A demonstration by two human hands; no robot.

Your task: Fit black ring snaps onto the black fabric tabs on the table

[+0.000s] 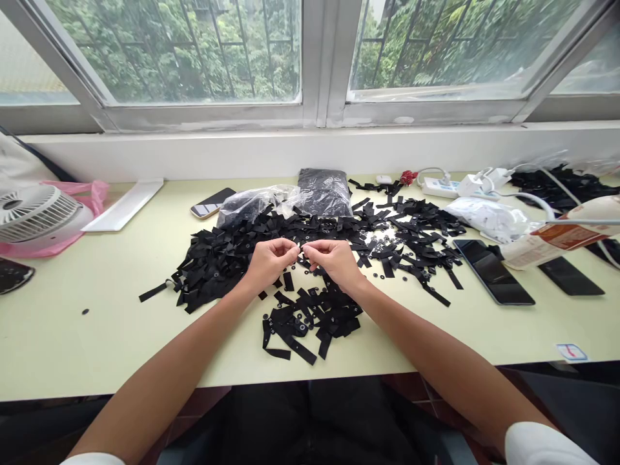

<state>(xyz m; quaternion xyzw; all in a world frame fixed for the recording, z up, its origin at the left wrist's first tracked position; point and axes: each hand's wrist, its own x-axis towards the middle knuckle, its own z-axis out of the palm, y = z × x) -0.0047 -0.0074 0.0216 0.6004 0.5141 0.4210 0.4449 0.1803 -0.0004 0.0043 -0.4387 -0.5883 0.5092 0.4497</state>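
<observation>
My left hand (271, 261) and my right hand (334, 259) meet fingertip to fingertip over the middle of the table, both pinched. Whatever lies between the fingers is too small to make out. Beneath and behind them spreads a large pile of short black fabric strips (208, 258). A smaller heap of strips (334, 316) lies on the near side, with small round black discs (303, 327) among it. To the right of my right hand, small shiny clear or silvery pieces (385, 240) are scattered between more strips.
Behind the pile stand a filled plastic bag (324, 192) and a phone (213, 203). A white fan (39, 213) and white tray (126, 203) are on the left. To the right are a power strip (440, 187), cables, a dark phone (494, 272) and a crumpled package (566, 236).
</observation>
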